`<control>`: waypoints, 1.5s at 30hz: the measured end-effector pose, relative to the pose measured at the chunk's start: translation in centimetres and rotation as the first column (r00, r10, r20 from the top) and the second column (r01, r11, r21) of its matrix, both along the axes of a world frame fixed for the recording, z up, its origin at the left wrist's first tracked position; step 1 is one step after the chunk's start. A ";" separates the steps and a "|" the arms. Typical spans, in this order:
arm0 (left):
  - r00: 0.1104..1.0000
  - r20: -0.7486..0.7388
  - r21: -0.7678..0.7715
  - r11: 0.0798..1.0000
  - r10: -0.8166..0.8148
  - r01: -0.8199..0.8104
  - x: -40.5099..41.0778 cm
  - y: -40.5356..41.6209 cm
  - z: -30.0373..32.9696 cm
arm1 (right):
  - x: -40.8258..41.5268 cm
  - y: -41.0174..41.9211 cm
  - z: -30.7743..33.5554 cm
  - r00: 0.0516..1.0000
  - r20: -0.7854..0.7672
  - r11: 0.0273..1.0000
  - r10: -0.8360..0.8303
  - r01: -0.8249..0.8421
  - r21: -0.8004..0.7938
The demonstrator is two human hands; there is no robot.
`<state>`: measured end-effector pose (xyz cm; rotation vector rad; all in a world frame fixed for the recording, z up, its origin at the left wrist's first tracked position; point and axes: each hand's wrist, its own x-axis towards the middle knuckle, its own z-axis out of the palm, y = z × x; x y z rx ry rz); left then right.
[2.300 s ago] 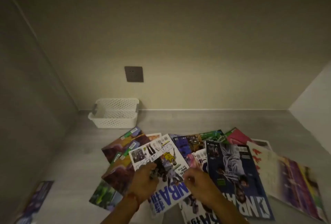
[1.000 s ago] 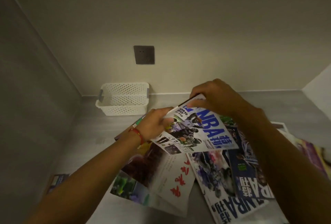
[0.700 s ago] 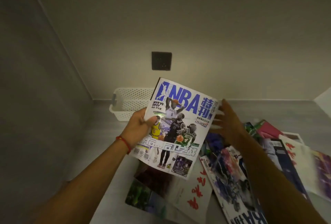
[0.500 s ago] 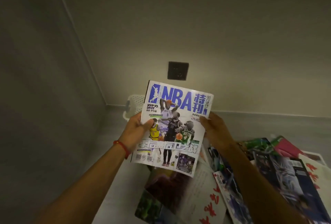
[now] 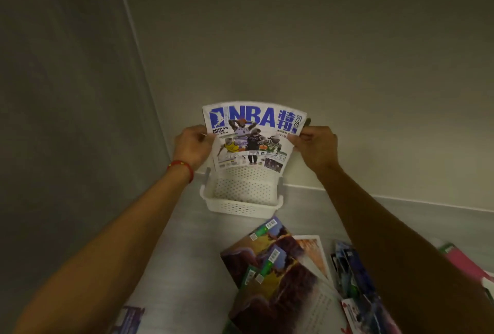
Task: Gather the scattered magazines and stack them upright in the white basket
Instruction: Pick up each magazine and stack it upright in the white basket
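Magazine (image 5: pixel 252 137) upright between both hands, left hand (image 5: pixel 191 146) and right hand (image 5: pixel 315 146) pinching its side edges. White basket (image 5: pixel 242 206) directly below.

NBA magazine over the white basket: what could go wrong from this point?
1. The NBA magazine is bowed between the left hand and right hand; lowered like that, its bottom edge may catch a wall of the white basket.
2. The basket holds nothing else to lean on, so this limp first magazine may slump instead of standing upright.
3. The basket looks light and could slide if pushed.
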<state>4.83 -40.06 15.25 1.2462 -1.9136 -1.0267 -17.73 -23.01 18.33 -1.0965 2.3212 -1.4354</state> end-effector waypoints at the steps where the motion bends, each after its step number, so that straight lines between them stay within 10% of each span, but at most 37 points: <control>1: 1.000 -0.014 0.027 0.999 0.019 -0.019 -0.3 -0.3 -0.5 | -0.2 -0.6 -0.7 0.998 0.047 0.999 -0.031 0.031 -0.011; 18: 0.982 -0.138 0.471 0.881 0.129 -0.050 -4.0 -6.8 -12.5 | -1.2 -5.1 -8.7 0.980 0.153 0.979 -0.125 0.097 0.180; 29: 0.955 -0.273 0.475 0.879 0.113 0.032 -4.8 -4.1 -8.5 | -1.2 -5.7 -9.3 0.975 0.207 0.968 -0.084 0.031 0.248; 35: 0.973 -0.224 0.382 0.924 0.062 0.029 -4.2 -0.6 -8.1 | -2.0 3.0 -11.1 0.981 -0.101 0.919 0.167 -0.118 0.376; 45: 0.896 0.046 0.119 0.893 -0.441 0.433 -0.8 19.4 -16.3 | -0.2 22.0 -18.7 0.916 -0.033 0.528 0.399 -0.200 0.825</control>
